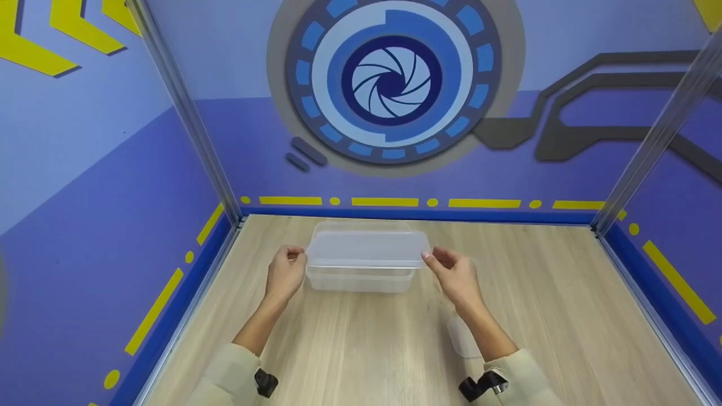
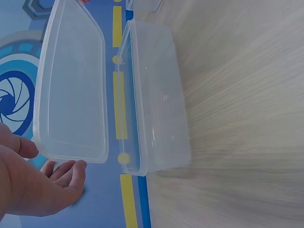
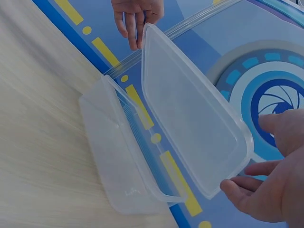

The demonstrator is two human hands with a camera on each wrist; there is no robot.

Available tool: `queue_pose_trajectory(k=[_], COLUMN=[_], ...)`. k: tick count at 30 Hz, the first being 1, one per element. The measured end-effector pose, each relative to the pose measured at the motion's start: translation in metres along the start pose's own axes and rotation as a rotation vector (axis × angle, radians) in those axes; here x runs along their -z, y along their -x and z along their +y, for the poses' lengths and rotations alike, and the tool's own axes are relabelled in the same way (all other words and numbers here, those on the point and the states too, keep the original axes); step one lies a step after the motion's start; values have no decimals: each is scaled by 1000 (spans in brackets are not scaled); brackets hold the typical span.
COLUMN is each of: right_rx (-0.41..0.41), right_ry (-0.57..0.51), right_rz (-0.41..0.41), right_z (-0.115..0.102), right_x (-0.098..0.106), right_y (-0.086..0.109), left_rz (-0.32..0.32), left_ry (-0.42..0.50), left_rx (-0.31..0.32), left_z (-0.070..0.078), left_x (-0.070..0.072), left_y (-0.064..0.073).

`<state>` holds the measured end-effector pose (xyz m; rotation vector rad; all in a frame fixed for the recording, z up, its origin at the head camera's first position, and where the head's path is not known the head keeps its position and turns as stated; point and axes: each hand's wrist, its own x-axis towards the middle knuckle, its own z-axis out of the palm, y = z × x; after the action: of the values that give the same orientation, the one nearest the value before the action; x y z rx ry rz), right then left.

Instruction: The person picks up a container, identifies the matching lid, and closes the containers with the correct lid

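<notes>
A translucent rectangular lid (image 1: 369, 248) hangs above a clear plastic box (image 1: 361, 283), with a gap between the two in both wrist views. My left hand (image 1: 286, 273) pinches the lid's left end. At the opposite end, my right hand (image 1: 456, 276) holds the lid between thumb and fingers. The box (image 2: 164, 99) stands upright on the table with its top uncovered. From the right wrist side, the lid (image 3: 190, 104) is tilted over the box's open rim, and the right hand (image 3: 270, 185) is at its near corner.
A smaller clear plastic piece (image 1: 463, 338) lies on the wooden table (image 1: 361, 349), partly hidden by the right forearm. Blue printed panels (image 1: 485, 180) wall in the back and sides, with metal posts (image 1: 192, 124) at the rear corners.
</notes>
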<state>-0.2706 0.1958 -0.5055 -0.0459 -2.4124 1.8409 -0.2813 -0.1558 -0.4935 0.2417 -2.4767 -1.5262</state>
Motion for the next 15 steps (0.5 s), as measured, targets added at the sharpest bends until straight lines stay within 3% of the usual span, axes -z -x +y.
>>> queue_pose_trajectory(k=[15], right_rx=[-2], right_ry=[-8], right_rz=[25], right_z=[7], right_x=[-1], right_y=[-1], left_rz=[-104], left_ry=[27], left_rx=[-8], left_z=[-6], left_x=[-2], left_y=[1])
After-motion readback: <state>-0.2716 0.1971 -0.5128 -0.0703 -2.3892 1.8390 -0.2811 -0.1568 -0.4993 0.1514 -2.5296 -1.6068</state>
